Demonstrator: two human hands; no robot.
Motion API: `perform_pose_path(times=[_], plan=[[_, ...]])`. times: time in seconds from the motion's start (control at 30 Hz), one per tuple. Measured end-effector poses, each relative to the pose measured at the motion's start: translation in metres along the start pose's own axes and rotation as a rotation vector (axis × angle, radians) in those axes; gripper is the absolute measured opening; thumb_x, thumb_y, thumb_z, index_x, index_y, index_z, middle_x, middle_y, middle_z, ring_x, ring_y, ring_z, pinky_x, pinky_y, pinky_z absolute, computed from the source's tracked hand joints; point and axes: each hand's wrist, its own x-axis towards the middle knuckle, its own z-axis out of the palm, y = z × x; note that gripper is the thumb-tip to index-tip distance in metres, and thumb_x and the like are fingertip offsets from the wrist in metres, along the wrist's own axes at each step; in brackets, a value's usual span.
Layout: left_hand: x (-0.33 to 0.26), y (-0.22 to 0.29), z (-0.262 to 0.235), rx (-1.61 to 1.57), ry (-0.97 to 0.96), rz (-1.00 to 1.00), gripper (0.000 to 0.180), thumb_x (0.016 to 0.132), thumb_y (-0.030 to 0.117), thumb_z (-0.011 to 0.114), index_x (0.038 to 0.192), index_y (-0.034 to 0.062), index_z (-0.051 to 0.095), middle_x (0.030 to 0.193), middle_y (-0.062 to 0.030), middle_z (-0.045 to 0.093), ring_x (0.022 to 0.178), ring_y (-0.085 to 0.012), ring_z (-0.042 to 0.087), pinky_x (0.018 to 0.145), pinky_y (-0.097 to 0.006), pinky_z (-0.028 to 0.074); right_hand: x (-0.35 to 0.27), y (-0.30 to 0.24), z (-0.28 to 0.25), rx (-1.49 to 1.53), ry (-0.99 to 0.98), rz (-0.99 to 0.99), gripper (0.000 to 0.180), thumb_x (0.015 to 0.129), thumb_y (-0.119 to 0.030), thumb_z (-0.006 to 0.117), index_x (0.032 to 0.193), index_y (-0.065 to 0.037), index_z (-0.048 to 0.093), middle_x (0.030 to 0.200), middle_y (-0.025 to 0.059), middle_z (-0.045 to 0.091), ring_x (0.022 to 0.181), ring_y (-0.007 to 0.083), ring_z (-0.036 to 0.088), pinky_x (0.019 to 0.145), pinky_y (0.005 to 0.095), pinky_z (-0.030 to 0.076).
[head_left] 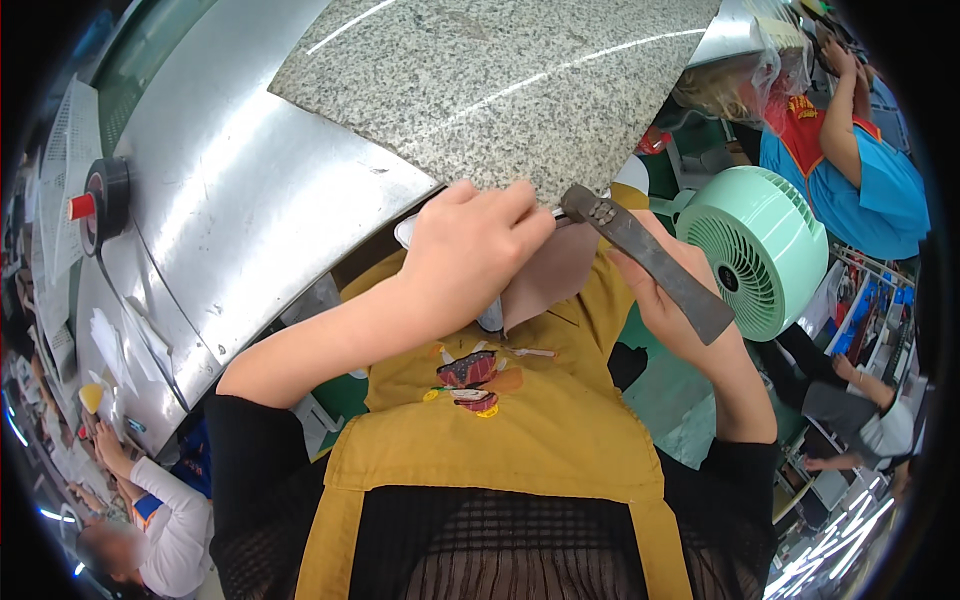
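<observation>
My right hand [675,315] is closed around a hammer [665,265], just right of the stone slab's near corner. The hammer's dark metal head is long and curved, with a broad flat end toward me; its handle is hidden by my hand. My left hand [475,240] is curled at the slab's near edge, gripping a dusty-pink, leather-like piece [550,275] that hangs below the edge. Most of that piece is covered by my fingers. A pale rounded edge [403,232] shows beside my left wrist. The speckled grey stone slab [500,90] rests on the metal table.
The shiny metal table [230,140] reaches away to the left. A black reel with a red core [105,205] sits on it, near papers and a cord. A mint-green fan [750,250] stands close to my right hand. Other people work on both sides.
</observation>
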Motion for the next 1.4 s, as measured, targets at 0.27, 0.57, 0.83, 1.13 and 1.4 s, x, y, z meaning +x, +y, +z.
perform_pose_path(times=[0.27,0.57,0.83,1.13,1.4], plan=[[-0.006,0.004,0.01,0.155,0.087,0.107,0.026,0.068,0.01,0.06,0.094,0.0079,0.062,0.078,0.0004,0.051,0.06,-0.0092,0.053,0.053,-0.024,0.036,-0.001,-0.001,-0.004,0.146,0.042,-0.023,0.02,0.091,-0.01,0.054,0.109,-0.002,0.052,0.078,0.015,0.054,0.067,0.0303,0.051,0.06,0.033,0.043],[-0.005,0.005,0.009,0.125,0.093,0.072,0.023,0.069,0.011,0.061,0.092,0.0085,0.062,0.078,0.0009,0.051,0.061,-0.0104,0.053,0.055,-0.025,0.038,0.005,-0.001,0.001,-0.026,-0.05,-0.089,0.036,0.08,-0.006,0.06,0.114,-0.004,0.048,0.085,0.0166,0.062,0.079,0.0362,0.062,0.063,0.0391,0.05],[-0.012,0.0,0.003,0.062,0.022,0.027,0.025,0.068,0.009,0.06,0.093,0.0093,0.063,0.079,0.0015,0.053,0.062,-0.0111,0.053,0.056,-0.025,0.038,0.002,-0.005,-0.002,0.065,-0.066,0.084,0.033,0.083,-0.008,0.059,0.115,-0.006,0.05,0.089,0.0168,0.063,0.084,0.0367,0.062,0.067,0.0388,0.05],[-0.015,0.001,0.007,0.121,0.042,0.103,0.028,0.068,0.009,0.06,0.095,0.0063,0.062,0.083,-0.0002,0.052,0.066,-0.011,0.054,0.059,-0.024,0.038,0.006,-0.013,-0.004,0.184,-0.022,0.068,0.022,0.089,-0.004,0.052,0.11,0.001,0.053,0.075,0.015,0.053,0.061,0.0233,0.053,0.057,0.032,0.041],[-0.015,-0.006,-0.001,-0.149,0.019,-0.071,0.026,0.068,0.008,0.062,0.094,0.0095,0.064,0.081,0.0015,0.054,0.069,-0.0137,0.053,0.065,-0.027,0.04,0.004,-0.006,0.007,0.028,-0.066,-0.042,0.022,0.09,-0.008,0.053,0.111,-0.002,0.05,0.079,0.0181,0.059,0.073,0.0389,0.059,0.062,0.0355,0.047]])
